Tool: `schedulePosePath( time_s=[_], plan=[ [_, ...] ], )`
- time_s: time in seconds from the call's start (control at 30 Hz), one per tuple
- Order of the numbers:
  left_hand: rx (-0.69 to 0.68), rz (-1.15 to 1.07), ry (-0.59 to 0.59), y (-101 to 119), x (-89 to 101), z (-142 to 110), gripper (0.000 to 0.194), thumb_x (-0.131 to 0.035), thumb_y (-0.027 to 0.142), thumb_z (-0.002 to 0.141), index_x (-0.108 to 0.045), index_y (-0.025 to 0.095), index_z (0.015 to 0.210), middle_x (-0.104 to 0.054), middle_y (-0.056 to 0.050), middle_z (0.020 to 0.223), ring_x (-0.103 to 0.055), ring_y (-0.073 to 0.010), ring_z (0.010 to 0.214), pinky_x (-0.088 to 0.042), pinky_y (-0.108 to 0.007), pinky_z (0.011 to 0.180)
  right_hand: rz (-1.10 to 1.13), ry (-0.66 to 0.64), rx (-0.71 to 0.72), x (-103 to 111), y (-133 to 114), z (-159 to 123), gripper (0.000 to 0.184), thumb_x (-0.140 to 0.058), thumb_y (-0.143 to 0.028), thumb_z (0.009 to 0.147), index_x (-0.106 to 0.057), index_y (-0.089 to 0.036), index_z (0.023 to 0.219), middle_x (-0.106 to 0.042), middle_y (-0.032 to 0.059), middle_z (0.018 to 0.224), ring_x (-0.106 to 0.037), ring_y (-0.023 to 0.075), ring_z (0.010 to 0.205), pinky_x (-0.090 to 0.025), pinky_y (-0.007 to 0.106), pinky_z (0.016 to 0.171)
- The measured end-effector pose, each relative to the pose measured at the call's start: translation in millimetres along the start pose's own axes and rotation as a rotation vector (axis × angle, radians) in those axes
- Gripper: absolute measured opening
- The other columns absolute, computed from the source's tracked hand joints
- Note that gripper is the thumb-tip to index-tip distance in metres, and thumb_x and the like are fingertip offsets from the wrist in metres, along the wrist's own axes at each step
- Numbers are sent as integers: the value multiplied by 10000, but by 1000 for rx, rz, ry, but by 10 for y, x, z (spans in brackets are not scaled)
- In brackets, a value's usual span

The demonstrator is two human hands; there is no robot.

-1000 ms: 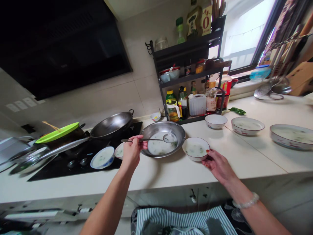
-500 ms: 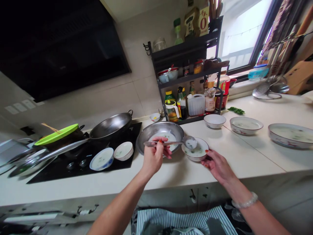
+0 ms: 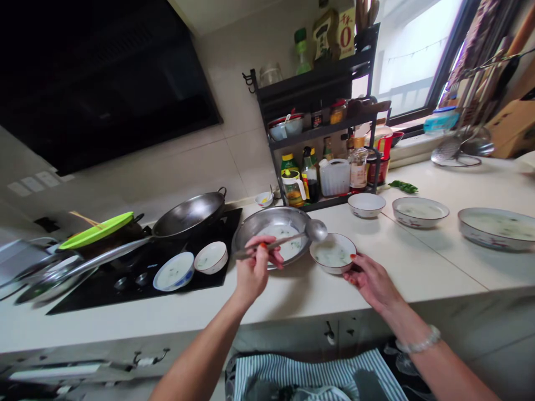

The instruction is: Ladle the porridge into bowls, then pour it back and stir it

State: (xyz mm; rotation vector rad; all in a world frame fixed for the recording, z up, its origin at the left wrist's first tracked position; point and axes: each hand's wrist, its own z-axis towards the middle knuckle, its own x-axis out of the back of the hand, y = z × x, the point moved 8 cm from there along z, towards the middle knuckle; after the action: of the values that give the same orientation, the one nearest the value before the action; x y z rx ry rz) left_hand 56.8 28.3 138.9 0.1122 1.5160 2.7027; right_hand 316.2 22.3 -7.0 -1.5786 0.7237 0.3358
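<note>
From the head camera, the left hand [image 3: 254, 273] is closed around the handle of a metal ladle [image 3: 292, 238], whose bowl hangs over the gap between the big steel basin [image 3: 251, 231] and a small white bowl [image 3: 333, 253]. The right hand [image 3: 371, 281] rests its fingertips against the near rim of that bowl, fingers loosely curved and not wrapped around it; the bowl stands on the counter [image 3: 418, 267] just right of the basin.

As for progress, the small bowl already holds pale soup with green flecks, and so do two bowls on the stove [image 3: 125, 278], a plate [image 3: 420, 211] and a wider dish [image 3: 497, 227] further right. One white bowl [image 3: 366, 204] near the rack [image 3: 317, 111] looks unfilled, and soup remains in the basin, so serving seems well along but not finished.

Readable writing is scant: a package [image 3: 346, 34] atop the rack shows a large "0" under a red character; the bottle labels below are too small to read.
</note>
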Motion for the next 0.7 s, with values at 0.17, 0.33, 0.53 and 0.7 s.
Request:
schedulePosePath(
  time_s=[0.17, 0.33, 0.53, 0.7],
  plan=[
    [177, -48, 326, -336, 583, 144, 212, -541, 314, 825, -593, 130, 916, -662, -17, 613, -653, -146, 518, -527, -253, 500, -27, -1, 1, -20, -16, -8, 313, -882, -372, 542, -692, -198, 719, -664, 26, 631, -577, 136, 501, -410, 219, 408],
    [207, 136, 319, -514, 747, 140, 237, -544, 356, 791, -580, 140, 882, -645, -4, 564, -645, -161, 479, -521, -259, 463, -24, 20, -2, -4, -12, -4, 324, -882, -363, 530, -696, -190, 732, -673, 23, 658, -579, 134, 509, -424, 221, 416],
    [210, 331, 133, -572, 460, 118, 250, -530, 357, 810, -599, 138, 908, -628, 2, 538, -627, -142, 451, -500, -222, 444, -46, 5, 6, -16, -26, -15, 315, -856, -365, 568, -692, -186, 769, -679, 26, 691, -575, 129, 516, -408, 221, 416],
    [219, 298, 67, -626, 257, 133, 254, -518, 355, 812, -600, 132, 901, -626, 0, 539, -624, -133, 450, -489, -211, 440, -52, 14, 2, -7, -17, -2, 325, -859, -360, 559, -686, -180, 768, -668, 30, 667, -571, 137, 509, -401, 228, 415]
  ],
)
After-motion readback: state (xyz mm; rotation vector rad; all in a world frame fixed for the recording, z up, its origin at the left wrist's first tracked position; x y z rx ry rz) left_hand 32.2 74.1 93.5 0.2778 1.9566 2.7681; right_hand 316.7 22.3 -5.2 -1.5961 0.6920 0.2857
